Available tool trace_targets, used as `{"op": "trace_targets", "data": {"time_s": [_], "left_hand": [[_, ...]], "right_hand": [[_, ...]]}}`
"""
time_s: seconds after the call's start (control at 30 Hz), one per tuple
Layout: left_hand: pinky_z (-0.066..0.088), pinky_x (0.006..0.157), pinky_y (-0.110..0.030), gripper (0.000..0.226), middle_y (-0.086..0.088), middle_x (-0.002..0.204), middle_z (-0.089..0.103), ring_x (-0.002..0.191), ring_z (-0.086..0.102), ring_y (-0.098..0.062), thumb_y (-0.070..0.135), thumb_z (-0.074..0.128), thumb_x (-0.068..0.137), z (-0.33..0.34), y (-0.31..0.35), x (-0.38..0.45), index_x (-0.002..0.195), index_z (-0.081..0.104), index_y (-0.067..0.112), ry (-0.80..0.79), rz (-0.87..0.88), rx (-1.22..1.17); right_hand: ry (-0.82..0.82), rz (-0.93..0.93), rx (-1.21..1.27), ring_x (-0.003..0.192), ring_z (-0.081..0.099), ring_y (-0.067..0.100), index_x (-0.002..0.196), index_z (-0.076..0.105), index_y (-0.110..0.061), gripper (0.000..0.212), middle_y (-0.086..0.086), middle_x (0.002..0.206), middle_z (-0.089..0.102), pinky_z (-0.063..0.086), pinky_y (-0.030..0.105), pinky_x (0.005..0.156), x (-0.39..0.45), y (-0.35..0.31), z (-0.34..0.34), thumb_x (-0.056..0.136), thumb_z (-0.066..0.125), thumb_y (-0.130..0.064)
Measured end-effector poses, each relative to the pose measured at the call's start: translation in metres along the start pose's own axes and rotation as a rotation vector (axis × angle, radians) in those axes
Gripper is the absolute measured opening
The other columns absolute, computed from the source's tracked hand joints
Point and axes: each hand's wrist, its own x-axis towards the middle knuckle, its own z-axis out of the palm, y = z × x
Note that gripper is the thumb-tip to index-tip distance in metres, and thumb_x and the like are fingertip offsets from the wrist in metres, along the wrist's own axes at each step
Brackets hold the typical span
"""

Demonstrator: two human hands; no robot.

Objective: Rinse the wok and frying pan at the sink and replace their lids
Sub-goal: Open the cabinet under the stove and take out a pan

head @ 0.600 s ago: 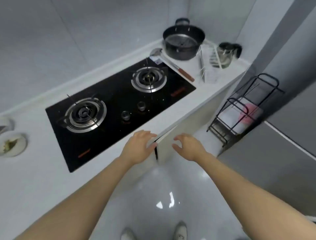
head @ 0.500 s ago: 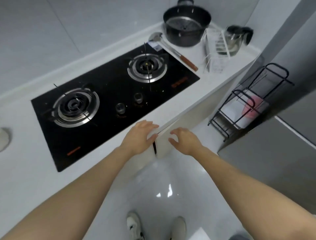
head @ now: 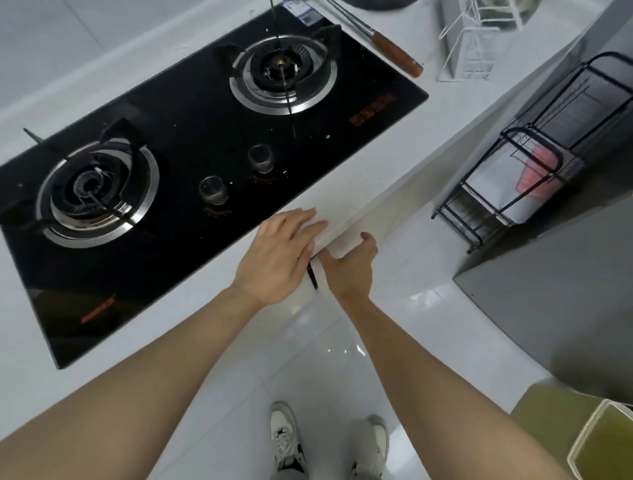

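At far left, the left burner [head: 92,193] of the black glass gas hob [head: 191,137] sits bare on my white countertop [head: 359,161]. Moving right, two control knobs [head: 213,189] stand side by side near the hob's front edge, and the right burner [head: 283,73] behind them is also bare. My left hand [head: 279,253] lies palm down on the countertop's front lip, fingers extended and loosely together, gripping nothing. Immediately to its right, my right hand [head: 349,265] is below the lip, fingers hooked around the top edge of a white cabinet door [head: 346,245]; a dark gap shows beside it, so the door stands slightly ajar. The two hands are close together, nearly touching. Further right, a ladle handle [head: 394,54] with a brown grip lies on the counter, long axis running from upper left to lower right, grip end pointing toward the counter's right end. The rim of a dark pot [head: 376,3] is barely visible at the top edge; I cannot tell whether it is the wok or the frying pan. A white wire rack [head: 469,44] follows, then a black wire floor rack [head: 513,178], and a green-lined bin [head: 599,442] at lower right.
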Motion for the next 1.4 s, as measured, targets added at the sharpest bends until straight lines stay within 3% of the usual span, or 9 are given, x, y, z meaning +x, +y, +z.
{"op": "trace_targets", "data": {"time_s": [0.23,0.33,0.57,0.77,0.87,0.97,1.1,1.27,1.4], "left_hand": [[0.024,0.117,-0.042,0.048,-0.01,0.151,0.042,0.14,0.036,-0.031,0.032,0.032,0.105,-0.001,0.001,-0.002,0.146,0.047,0.013,-0.043,0.034,0.103],[0.025,0.116,-0.047,0.051,-0.014,0.151,0.042,0.141,0.035,-0.035,0.034,0.032,0.104,-0.002,0.004,-0.005,0.145,0.047,0.009,-0.085,0.072,0.146],[0.027,0.116,-0.051,0.059,-0.016,0.15,0.043,0.141,0.033,-0.037,0.044,0.031,0.102,-0.003,0.015,-0.004,0.147,0.043,0.008,-0.172,0.07,0.225],[0.026,0.117,-0.045,0.051,-0.007,0.151,0.044,0.143,0.033,-0.029,0.039,0.028,0.104,-0.007,0.014,-0.001,0.146,0.048,0.016,-0.123,0.041,0.117],[0.028,0.116,-0.043,0.046,-0.003,0.15,0.047,0.142,0.036,-0.026,0.032,0.031,0.104,-0.007,0.013,0.0,0.142,0.053,0.019,-0.076,0.025,0.037],[0.029,0.115,-0.043,0.044,-0.002,0.149,0.049,0.142,0.037,-0.025,0.03,0.032,0.104,-0.008,0.014,0.001,0.14,0.055,0.019,-0.072,0.025,0.015],[0.028,0.116,-0.04,0.046,-0.001,0.148,0.05,0.143,0.037,-0.022,0.03,0.03,0.104,-0.011,0.016,0.003,0.14,0.055,0.016,-0.07,0.009,-0.013],[0.028,0.117,-0.039,0.046,0.0,0.148,0.049,0.143,0.037,-0.02,0.027,0.029,0.104,-0.01,0.012,0.003,0.139,0.056,0.013,-0.05,0.001,-0.016],[0.028,0.116,-0.037,0.045,0.0,0.147,0.051,0.142,0.039,-0.02,0.026,0.03,0.104,-0.009,0.01,0.004,0.136,0.058,0.013,-0.04,0.013,-0.002]], "right_hand": [[-0.071,-0.068,0.037,0.095,0.063,0.012,0.142,0.035,-0.019,0.071,-0.012,0.12,0.054,0.054,0.029,0.079,-0.008,0.025,-0.048,0.084,0.075,-0.029],[-0.036,-0.093,-0.066,0.103,0.063,0.015,0.14,0.045,-0.018,0.055,-0.009,0.127,0.058,0.057,0.035,0.083,-0.02,0.06,-0.105,0.091,0.068,-0.026],[0.176,-0.137,-0.306,0.055,0.049,0.009,0.134,0.057,-0.02,0.036,-0.007,0.064,0.053,0.034,0.024,0.052,-0.017,0.099,-0.184,0.098,0.055,-0.017],[0.315,-0.082,-0.374,0.1,0.062,0.034,0.142,0.053,-0.017,0.041,0.011,0.112,0.069,0.043,0.033,0.076,-0.011,0.107,-0.201,0.101,0.052,-0.019],[0.36,-0.317,-0.551,0.13,0.047,0.038,0.14,0.053,-0.007,0.047,0.018,0.136,0.056,0.038,0.044,0.106,-0.019,0.098,-0.193,0.094,0.062,-0.017],[0.124,-0.545,-0.467,0.129,0.05,0.031,0.13,0.061,-0.008,0.038,0.012,0.135,0.058,0.04,0.043,0.11,-0.025,0.074,-0.15,0.092,0.065,-0.016],[-0.446,-0.325,-0.131,0.118,0.06,0.016,0.131,0.061,-0.015,0.032,0.001,0.13,0.064,0.048,0.03,0.102,-0.014,0.027,-0.074,0.099,0.056,-0.018],[-0.759,-0.226,-0.2,0.124,0.055,0.02,0.143,0.042,-0.022,0.049,0.001,0.137,0.057,0.048,0.038,0.1,0.01,0.005,-0.002,0.096,0.052,-0.029],[-0.784,-0.223,-0.216,0.131,0.05,0.021,0.153,0.026,-0.026,0.065,0.002,0.146,0.05,0.046,0.038,0.104,0.012,0.019,0.012,0.096,0.054,-0.039]]}}
